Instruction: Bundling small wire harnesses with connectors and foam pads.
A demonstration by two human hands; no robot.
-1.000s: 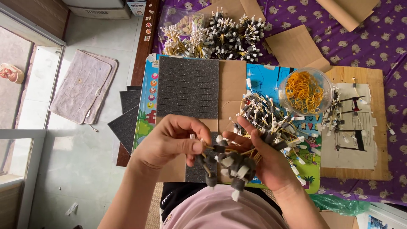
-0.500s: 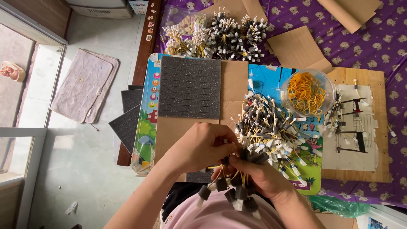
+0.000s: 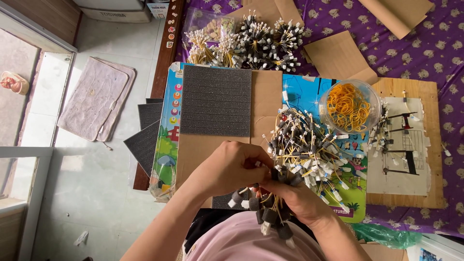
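Since half a second ago the left hand sits slightly higher over the bundle of wired parts, which hangs at the bench edge above the lap. Both grips close on that bundle, the right hand under it, though its fingertips are probably hidden. The loose pile of parts lies just beyond, near the bowl of yellow rubber bands.

What We Cannot Make Out

We see our left hand covering much of the bundle of capped wires, so its tie point stays hidden. Our right hand hides the fingertips beneath the bundle. The foam sheet under our hands shows only a sliver. The green bag is cut off by our arm. The loose pile is too tangled to count.
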